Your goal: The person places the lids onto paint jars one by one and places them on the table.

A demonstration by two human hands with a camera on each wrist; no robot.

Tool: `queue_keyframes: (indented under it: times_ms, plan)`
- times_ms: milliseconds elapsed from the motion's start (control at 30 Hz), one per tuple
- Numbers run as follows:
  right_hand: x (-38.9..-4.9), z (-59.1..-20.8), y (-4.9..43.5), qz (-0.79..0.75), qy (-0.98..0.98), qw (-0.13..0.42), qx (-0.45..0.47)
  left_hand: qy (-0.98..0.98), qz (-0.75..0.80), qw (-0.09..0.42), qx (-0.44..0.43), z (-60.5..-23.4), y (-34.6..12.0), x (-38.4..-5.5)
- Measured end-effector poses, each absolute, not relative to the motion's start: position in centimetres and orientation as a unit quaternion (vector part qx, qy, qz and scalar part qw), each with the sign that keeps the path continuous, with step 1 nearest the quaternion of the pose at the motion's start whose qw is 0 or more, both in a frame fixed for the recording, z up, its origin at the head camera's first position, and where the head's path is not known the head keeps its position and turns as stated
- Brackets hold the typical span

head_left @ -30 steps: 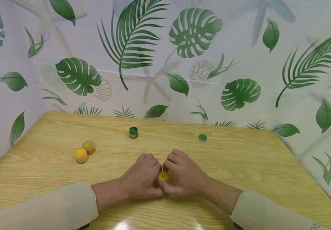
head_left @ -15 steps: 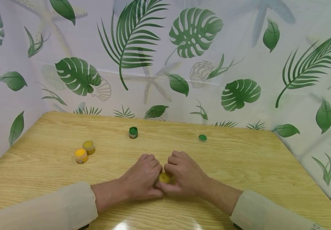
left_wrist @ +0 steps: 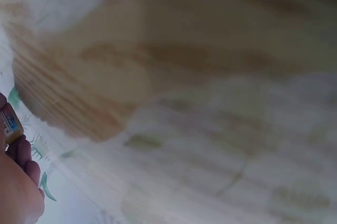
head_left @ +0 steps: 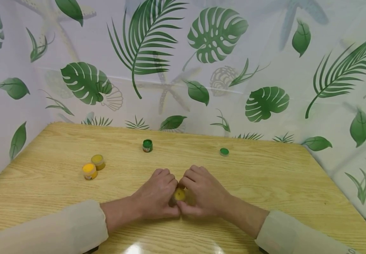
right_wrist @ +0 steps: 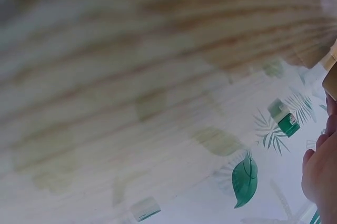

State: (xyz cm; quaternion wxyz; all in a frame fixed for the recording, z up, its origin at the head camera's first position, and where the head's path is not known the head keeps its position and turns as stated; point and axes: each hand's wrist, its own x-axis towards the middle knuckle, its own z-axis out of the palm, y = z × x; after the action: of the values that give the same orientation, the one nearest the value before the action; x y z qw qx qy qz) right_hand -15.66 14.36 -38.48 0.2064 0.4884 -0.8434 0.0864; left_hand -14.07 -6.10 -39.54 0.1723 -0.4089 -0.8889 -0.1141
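Near the front middle of the table, both hands close in on a small paint jar with a dark yellow top (head_left: 179,194). My left hand (head_left: 158,195) grips it from the left, and the labelled side of the jar (left_wrist: 11,124) shows between its fingers in the left wrist view. With curled fingers and thumb, my right hand (head_left: 203,193) pinches the upper part from the right. A brownish-yellow edge of the held jar (right_wrist: 330,80) appears at the border of the right wrist view. The fingers hide most of the jar.
A green paint jar (head_left: 147,145) stands at the back, and a green lid (head_left: 224,151) lies to its right. On the left, a bright yellow jar (head_left: 89,171) touches a mustard one (head_left: 98,162). A leaf-printed cloth (head_left: 170,91) hangs behind the wooden table (head_left: 265,169).
My right fingers and the jar top shift slightly down, then back up, with a small turn at the jar. My left hand stays almost still. The other jars and the green lid stay in place.
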Motion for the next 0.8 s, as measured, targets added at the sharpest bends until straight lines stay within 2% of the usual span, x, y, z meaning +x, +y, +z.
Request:
queue_keyframes:
  times_ms: [800]
  plan:
    - [-15.59,-38.6,14.24,0.051,-0.826,0.248,0.503,-0.869,-0.106,0.204,-0.437,-39.83,-5.81,-13.87]
